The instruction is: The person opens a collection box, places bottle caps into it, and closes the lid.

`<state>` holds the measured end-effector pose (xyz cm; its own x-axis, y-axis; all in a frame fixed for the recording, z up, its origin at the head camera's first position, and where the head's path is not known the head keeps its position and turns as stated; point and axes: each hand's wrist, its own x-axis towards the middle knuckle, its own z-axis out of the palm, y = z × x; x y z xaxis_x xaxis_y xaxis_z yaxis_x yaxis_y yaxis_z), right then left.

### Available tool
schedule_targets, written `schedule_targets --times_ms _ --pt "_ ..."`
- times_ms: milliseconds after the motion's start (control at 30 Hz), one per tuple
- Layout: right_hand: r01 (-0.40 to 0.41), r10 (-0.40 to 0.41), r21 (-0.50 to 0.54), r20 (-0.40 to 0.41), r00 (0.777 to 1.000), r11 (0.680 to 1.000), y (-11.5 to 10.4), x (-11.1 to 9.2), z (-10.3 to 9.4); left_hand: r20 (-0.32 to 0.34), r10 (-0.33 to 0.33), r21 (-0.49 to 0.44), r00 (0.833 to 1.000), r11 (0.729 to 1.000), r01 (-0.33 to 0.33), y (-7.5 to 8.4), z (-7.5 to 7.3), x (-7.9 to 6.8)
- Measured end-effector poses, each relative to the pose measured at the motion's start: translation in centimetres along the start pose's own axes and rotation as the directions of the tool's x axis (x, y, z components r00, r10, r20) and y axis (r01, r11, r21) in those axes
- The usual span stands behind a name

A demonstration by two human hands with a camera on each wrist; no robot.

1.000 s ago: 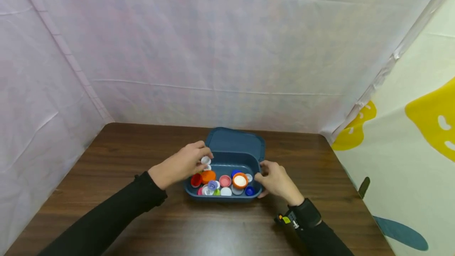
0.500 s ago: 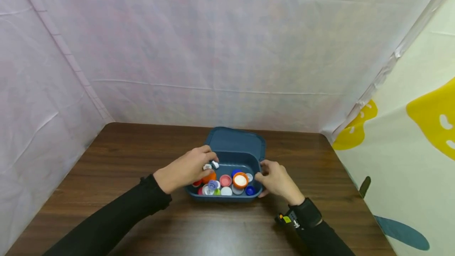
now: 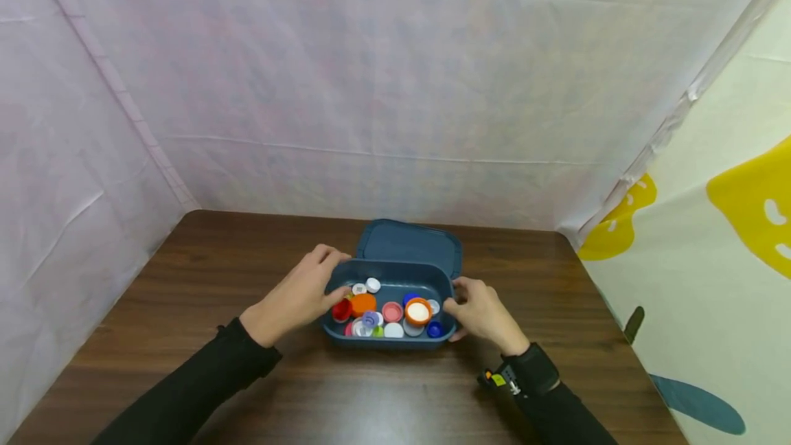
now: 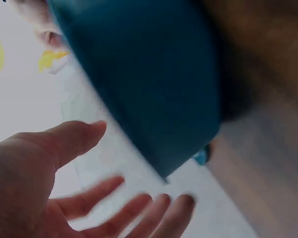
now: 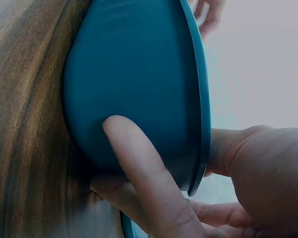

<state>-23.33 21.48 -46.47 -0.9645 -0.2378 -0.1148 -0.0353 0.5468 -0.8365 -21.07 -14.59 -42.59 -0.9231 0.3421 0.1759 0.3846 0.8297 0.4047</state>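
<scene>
A dark blue plastic box (image 3: 392,344) holds several bottle caps. My left hand (image 3: 295,299) is over its left end with nothing in it, fingers spread and thumb apart; in the left wrist view the fingers (image 4: 134,210) are loosely bent beside the box corner. A white cap (image 3: 373,285) lies at the back left inside the box, near an orange cap (image 3: 363,304) and a red cap (image 3: 342,310). My right hand (image 3: 488,316) grips the box's right end, thumb at the rim. In the right wrist view one finger (image 5: 139,166) presses the outer wall.
The box's lid (image 3: 408,246) lies behind it, tilted slightly. A brown wood-grain table (image 3: 216,273) carries everything. A pale cloth (image 3: 383,74) hangs along the back edge, with another at each side; the right one bears yellow figures.
My left hand has let go of a white cap, which now lies at the box's back left, and has drawn back leftward. The right hand stays on the box's right end.
</scene>
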Motion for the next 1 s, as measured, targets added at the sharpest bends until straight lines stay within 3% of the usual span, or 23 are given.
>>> schedule_targets --times_ms 200,500,600,800,1000 --pt "0.000 0.000 -0.007 -0.010 1.000 1.000 -0.1 0.0 0.2 0.080 -0.173 -0.125 0.982 0.975 0.182 -0.9 1.0 -1.0" --pt "0.000 0.000 -0.015 -0.009 1.000 1.000 -0.5 -0.4 -0.1 0.123 -0.259 -0.230 0.958 0.932 0.281 -1.0 2.1 -1.8" --pt "0.012 -0.012 -0.014 -0.004 1.000 1.000 -0.7 -0.4 -0.2 0.104 -0.273 -0.244 0.956 0.925 0.291 -0.8 2.2 -2.1" --pt "0.047 -0.047 -0.013 0.003 0.999 0.999 -0.9 -0.4 -0.3 0.060 -0.244 -0.212 0.968 0.944 0.252 -0.5 2.1 -2.4" --pt "0.037 -0.037 -0.009 -0.043 0.998 0.999 -1.7 -0.4 -1.1 0.045 -0.222 -0.238 0.974 0.945 0.226 0.0 1.6 -1.9"
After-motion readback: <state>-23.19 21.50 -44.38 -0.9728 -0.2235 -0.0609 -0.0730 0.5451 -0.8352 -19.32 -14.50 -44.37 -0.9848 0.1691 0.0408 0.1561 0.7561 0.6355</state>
